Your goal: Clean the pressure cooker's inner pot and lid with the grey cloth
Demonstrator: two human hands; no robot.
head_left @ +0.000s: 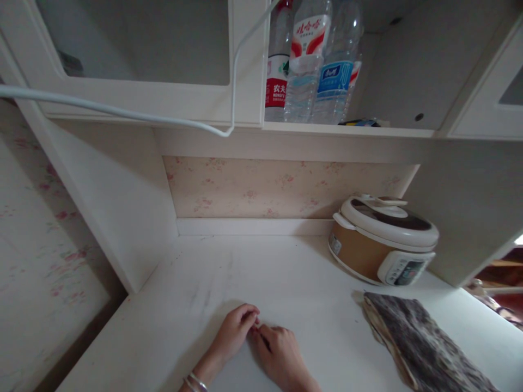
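Low over the white counter point(229, 272), my left hand point(235, 329) and my right hand point(278, 348) meet at the fingertips. Both have their fingers curled and closed. A tiny reddish spot shows where they touch, too small to name; whatever they may pinch is hidden. Bracelets point(195, 383) circle my left wrist. To the right of my hands lies a folded dark grey, furry-looking cloth point(420, 337) with a tan edge, apart from both hands.
A brown and white rice cooker point(379, 245) stands at the counter's back right. Above, several plastic bottles point(306, 65) stand in the open cabinet. A white cable point(163, 117) hangs across the cabinet front. A side panel point(118, 201) bounds the left.
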